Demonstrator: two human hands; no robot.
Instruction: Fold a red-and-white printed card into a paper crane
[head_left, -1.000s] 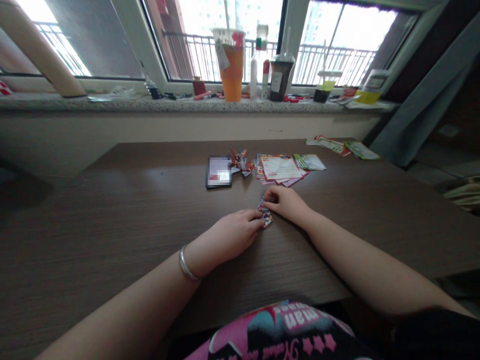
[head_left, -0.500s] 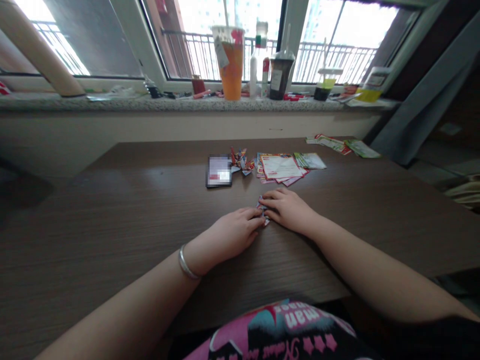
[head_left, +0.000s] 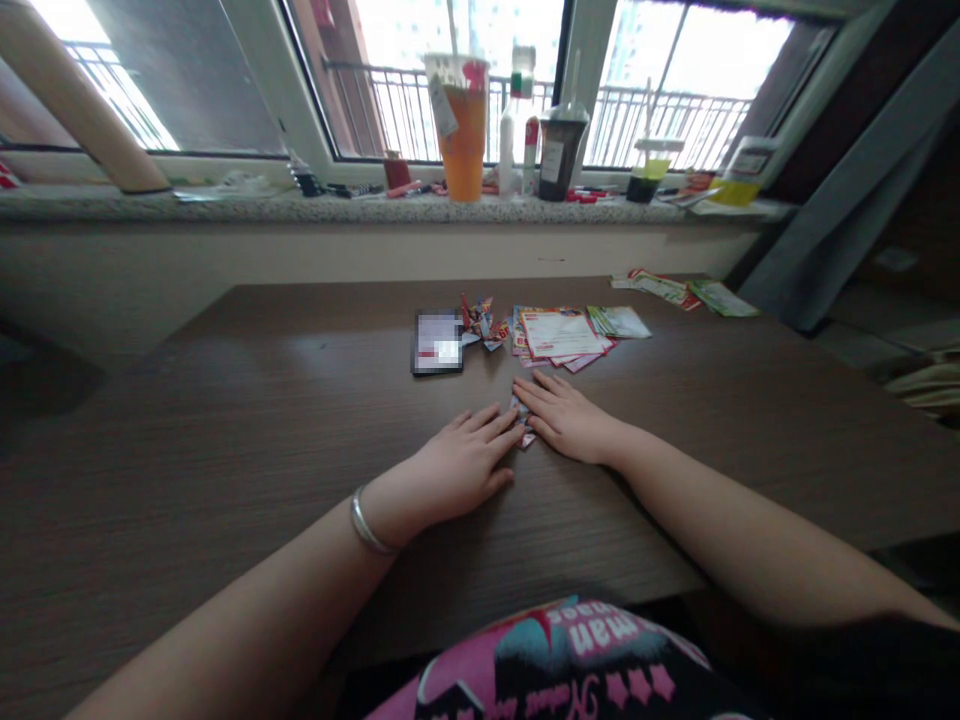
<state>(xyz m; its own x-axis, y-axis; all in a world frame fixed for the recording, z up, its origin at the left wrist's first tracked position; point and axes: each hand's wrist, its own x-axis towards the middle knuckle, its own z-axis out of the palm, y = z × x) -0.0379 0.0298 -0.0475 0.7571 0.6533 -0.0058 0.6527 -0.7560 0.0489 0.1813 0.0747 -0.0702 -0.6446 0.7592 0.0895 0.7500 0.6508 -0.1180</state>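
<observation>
A small piece of folded, printed paper (head_left: 527,438) lies on the brown table (head_left: 300,430), mostly covered by my fingers. My left hand (head_left: 466,462), with a silver bangle at the wrist, rests flat with its fingers spread, the fingertips on the paper's left side. From the other side my right hand (head_left: 564,418) lies flat too, its extended fingers pressing on the paper. Just beyond are a loose stack of printed paper sheets (head_left: 562,332) and a crumpled or folded heap of colourful paper (head_left: 484,322).
A dark-framed device with a blurred screen (head_left: 438,342) lies left of the colourful heap. More printed packets (head_left: 667,288) sit at the table's far right. On the windowsill (head_left: 337,208) stand an orange drink cup (head_left: 463,130), a dark drink cup (head_left: 561,150) and several bottles.
My fingers have straightened and flattened over the paper. The left thumb has moved away from the other fingers, and the right hand has shifted slightly left.
</observation>
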